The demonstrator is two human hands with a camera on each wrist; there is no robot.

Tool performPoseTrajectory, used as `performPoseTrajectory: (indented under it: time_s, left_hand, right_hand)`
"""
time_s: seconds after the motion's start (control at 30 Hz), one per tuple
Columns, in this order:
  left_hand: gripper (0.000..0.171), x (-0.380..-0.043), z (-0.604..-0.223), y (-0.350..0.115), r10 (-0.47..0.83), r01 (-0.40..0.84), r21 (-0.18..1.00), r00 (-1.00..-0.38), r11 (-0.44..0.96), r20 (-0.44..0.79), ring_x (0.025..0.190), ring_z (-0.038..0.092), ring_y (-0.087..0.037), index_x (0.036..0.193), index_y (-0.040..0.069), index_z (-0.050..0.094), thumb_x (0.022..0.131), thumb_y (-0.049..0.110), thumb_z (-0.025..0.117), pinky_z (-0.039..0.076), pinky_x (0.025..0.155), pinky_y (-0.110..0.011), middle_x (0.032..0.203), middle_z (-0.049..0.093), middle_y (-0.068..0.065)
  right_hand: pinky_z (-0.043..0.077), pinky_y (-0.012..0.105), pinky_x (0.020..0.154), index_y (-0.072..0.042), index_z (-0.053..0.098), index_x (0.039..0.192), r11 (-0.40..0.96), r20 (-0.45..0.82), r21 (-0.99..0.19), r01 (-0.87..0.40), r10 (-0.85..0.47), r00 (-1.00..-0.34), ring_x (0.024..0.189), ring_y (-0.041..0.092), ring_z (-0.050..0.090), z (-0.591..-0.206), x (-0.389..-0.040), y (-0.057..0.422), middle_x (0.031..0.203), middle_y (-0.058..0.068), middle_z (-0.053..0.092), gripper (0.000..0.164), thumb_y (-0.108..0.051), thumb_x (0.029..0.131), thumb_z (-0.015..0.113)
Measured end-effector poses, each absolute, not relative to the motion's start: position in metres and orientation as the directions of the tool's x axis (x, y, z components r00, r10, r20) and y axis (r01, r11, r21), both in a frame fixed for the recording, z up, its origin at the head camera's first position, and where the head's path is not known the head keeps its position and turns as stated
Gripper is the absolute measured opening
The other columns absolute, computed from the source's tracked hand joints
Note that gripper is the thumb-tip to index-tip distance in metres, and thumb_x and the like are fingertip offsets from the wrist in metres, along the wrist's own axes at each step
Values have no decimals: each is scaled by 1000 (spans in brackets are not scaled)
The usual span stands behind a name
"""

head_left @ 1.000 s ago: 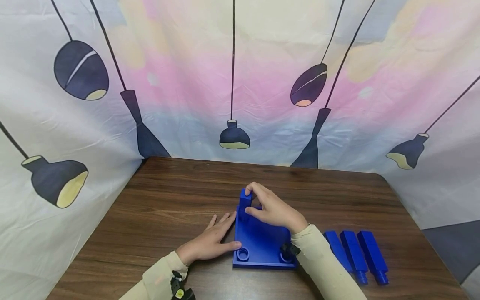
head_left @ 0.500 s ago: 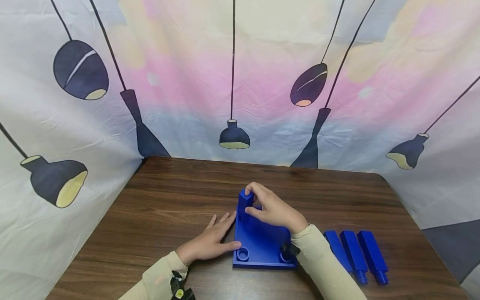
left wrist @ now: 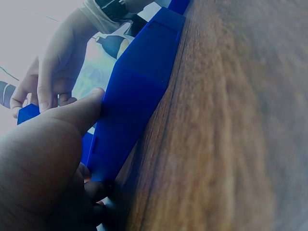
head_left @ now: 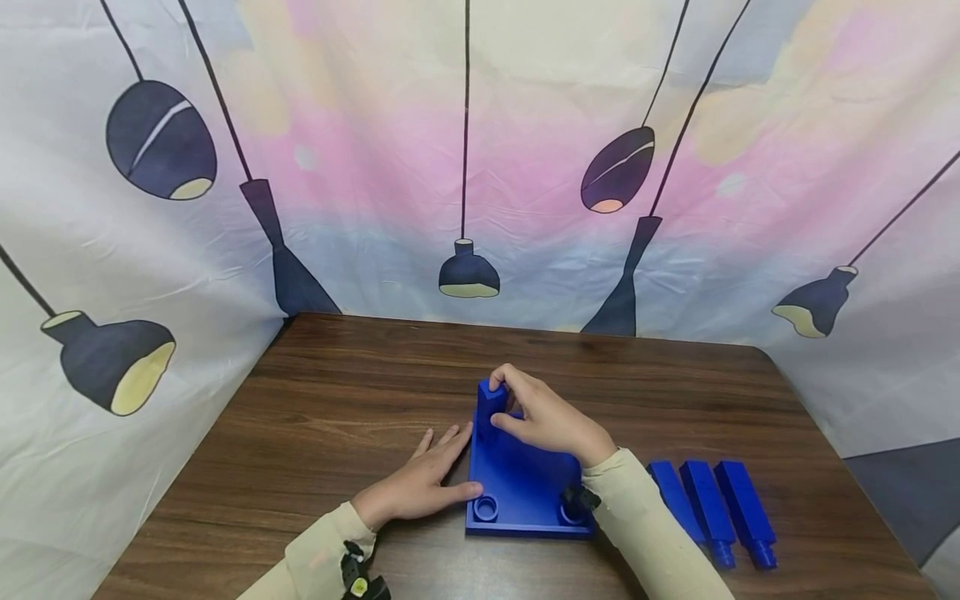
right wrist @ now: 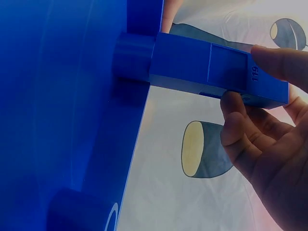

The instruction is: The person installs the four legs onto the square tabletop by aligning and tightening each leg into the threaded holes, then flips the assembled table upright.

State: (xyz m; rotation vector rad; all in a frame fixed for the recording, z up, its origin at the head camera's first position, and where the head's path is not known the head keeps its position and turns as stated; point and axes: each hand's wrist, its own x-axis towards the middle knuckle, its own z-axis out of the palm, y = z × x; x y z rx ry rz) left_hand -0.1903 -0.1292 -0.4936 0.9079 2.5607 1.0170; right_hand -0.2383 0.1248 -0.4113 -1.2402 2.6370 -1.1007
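A square blue board (head_left: 521, 492) with a raised rim and round corner sockets lies on the table. At its far left corner a square blue leg (head_left: 491, 408) stands upright, its round lower end in the socket there. My right hand (head_left: 551, 417) holds this leg near its top between thumb and fingers. The right wrist view shows the number 119 on the leg (right wrist: 202, 62). Spread along the board's left edge, my left hand (head_left: 420, 483) has its fingers straight and its thumb at the rim by the near left socket (head_left: 486, 508). The right sleeve partly covers the near right socket.
Three more blue legs (head_left: 708, 504) lie side by side on the brown wooden table (head_left: 360, 392), right of the board, with their threaded ends toward me. The right forearm partly hides the leftmost. Behind the table hangs a cloth (head_left: 375, 167) printed with lamps.
The leg under my right hand has turned a little about its upright axis and its top is slightly lower. My left hand and the board stay where they were.
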Motion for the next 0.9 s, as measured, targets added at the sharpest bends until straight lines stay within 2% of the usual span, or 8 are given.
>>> performPoseTrajectory:
  time_s: [0.1, 0.3, 0.67, 0.9]
  left_hand:
    - [91, -190, -493, -129, 627, 455, 690, -779, 563, 1, 161, 13, -38, 167, 0, 19, 105, 53, 60, -2, 125, -69, 173, 21, -16]
    - [91, -190, -493, -129, 627, 458, 687, -779, 564, 4, 161, 12, -39, 167, 0, 19, 105, 52, 60, -2, 124, -70, 173, 21, -16]
    - [91, -190, -493, -128, 622, 457, 686, -783, 566, 8, 161, 13, -39, 167, 0, 20, 105, 51, 62, -1, 125, -69, 173, 23, -16]
    - [93, -190, -493, -129, 625, 456, 686, -781, 566, 3, 161, 13, -39, 167, -1, 19, 104, 53, 61, -2, 125, -69, 173, 22, -17]
  right_hand:
    - [56, 30, 73, -14, 47, 123, 436, 259, -600, -671, -687, -679, 88, 19, 65, -411, -239, 125, 111, 3, 60, 35, -7, 100, 73]
    - [55, 29, 71, -13, 47, 124, 437, 265, -592, -677, -688, -676, 85, 13, 62, -411, -239, 125, 110, 3, 59, 35, -6, 100, 72]
    - [59, 32, 86, -12, 47, 124, 430, 266, -604, -671, -685, -678, 102, 22, 70, -411, -238, 124, 119, 7, 60, 34, -4, 101, 71]
    - [59, 32, 83, -10, 47, 125, 434, 267, -597, -675, -686, -677, 97, 24, 70, -413, -238, 124, 120, 9, 59, 34, -3, 102, 70]
